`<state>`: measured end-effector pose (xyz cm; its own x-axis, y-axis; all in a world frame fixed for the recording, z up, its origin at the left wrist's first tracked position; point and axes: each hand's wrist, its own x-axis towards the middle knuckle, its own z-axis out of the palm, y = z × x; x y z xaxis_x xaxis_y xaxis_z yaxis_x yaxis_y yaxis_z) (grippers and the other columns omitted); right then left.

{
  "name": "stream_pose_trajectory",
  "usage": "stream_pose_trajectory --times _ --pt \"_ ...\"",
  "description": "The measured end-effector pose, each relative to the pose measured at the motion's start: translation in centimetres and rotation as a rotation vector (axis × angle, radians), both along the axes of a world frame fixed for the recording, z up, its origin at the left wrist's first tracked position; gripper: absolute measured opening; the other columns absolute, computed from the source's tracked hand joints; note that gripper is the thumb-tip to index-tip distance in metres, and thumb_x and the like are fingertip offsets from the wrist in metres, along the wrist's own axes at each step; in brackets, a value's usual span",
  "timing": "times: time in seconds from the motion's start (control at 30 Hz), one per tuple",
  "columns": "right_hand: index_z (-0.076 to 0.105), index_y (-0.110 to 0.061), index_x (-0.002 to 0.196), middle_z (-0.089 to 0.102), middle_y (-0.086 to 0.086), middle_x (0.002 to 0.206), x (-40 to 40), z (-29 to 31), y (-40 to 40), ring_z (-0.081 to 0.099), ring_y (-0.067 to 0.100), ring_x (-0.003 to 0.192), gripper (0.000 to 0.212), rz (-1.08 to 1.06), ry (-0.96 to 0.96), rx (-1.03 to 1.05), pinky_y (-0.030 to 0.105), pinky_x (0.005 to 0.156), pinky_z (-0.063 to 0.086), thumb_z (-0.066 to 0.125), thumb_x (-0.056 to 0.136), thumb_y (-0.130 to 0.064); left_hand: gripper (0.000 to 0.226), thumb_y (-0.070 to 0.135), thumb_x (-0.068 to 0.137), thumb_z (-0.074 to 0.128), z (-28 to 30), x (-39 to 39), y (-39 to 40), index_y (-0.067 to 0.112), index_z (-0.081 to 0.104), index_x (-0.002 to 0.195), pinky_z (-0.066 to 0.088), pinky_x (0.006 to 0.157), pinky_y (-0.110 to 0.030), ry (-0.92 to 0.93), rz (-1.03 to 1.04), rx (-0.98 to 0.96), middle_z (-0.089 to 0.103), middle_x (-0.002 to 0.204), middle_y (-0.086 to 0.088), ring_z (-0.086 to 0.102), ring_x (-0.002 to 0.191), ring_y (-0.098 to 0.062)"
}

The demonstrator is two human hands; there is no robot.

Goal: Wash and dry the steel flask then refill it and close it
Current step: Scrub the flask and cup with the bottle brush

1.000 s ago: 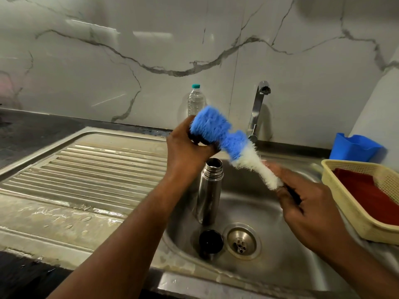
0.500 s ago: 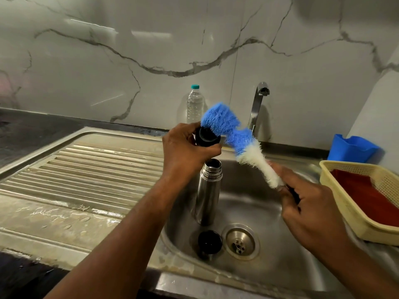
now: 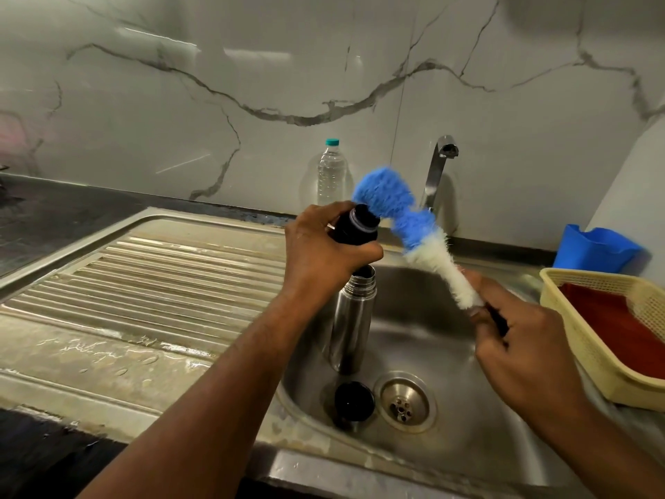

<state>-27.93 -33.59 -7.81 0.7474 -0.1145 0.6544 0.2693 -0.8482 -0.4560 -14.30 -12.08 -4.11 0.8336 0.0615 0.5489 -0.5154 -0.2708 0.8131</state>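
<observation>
The steel flask point(image 3: 352, 325) stands upright and uncapped in the sink basin point(image 3: 449, 354). Above its mouth, my left hand point(image 3: 324, 253) grips a black stopper point(image 3: 356, 228) with its opening turned toward the brush. My right hand point(image 3: 518, 340) holds the dark handle of a blue and white bottle brush point(image 3: 406, 221), whose blue tip touches the stopper's opening. A second black cap point(image 3: 354, 400) lies on the basin floor beside the drain point(image 3: 405, 401).
The tap point(image 3: 437, 167) rises behind the basin, with no water running. A clear plastic water bottle point(image 3: 330, 171) stands at the wall. A yellow basket point(image 3: 597, 361) holding a red cloth and a blue container point(image 3: 593, 250) sit at the right. The wet ribbed drainboard point(image 3: 144, 282) lies left.
My left hand has turned the stopper so its opening shows. The brush has slid right and up, so its blue tip now meets the stopper's mouth instead of covering it.
</observation>
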Motion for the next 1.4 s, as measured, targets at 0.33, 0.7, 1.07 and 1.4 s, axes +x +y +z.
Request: stream_pose_trajectory --times 0.33,0.7,1.07,1.4 --pt "0.053 -0.039 0.147 0.073 0.000 0.090 0.2 -0.5 0.0 0.065 0.014 0.069 0.065 0.054 0.032 0.004 0.045 0.061 0.058 0.065 0.092 -0.005 0.035 0.022 0.060 0.099 0.2 0.0 0.3 0.017 0.074 0.084 0.054 0.055 -0.023 0.037 -0.015 0.000 0.074 0.075 0.002 0.068 0.067 -0.002" --pt "0.054 -0.033 0.148 0.073 0.001 0.093 0.2 -0.4 0.1 0.064 0.012 0.069 0.062 0.069 0.056 -0.002 0.029 0.060 0.055 0.065 0.094 -0.005 0.052 0.028 0.052 0.094 0.0 0.5 0.1 0.018 0.076 0.099 0.056 0.063 -0.019 0.094 -0.015 -0.008 0.075 0.090 0.004 0.071 0.078 -0.004" --pt "0.053 -0.022 0.147 0.063 -0.008 0.131 0.6 0.3 0.4 0.057 -0.016 0.106 0.056 0.049 0.068 0.100 -0.003 0.089 0.040 0.065 0.095 -0.003 0.060 0.020 0.057 0.093 0.2 0.5 0.1 0.027 0.080 0.115 0.064 0.076 -0.025 0.089 -0.035 -0.053 0.078 0.100 0.007 0.076 0.089 -0.008" --pt "0.059 -0.024 0.144 0.073 0.003 0.117 0.7 0.4 -1.8 0.067 0.020 0.103 0.048 -0.024 0.097 0.100 0.031 0.088 0.049 0.063 0.098 -0.009 0.051 0.028 0.062 0.100 -0.3 0.4 0.3 0.022 0.081 0.109 0.064 0.088 -0.032 0.095 -0.081 -0.003 0.081 0.096 0.007 0.077 0.091 -0.007"
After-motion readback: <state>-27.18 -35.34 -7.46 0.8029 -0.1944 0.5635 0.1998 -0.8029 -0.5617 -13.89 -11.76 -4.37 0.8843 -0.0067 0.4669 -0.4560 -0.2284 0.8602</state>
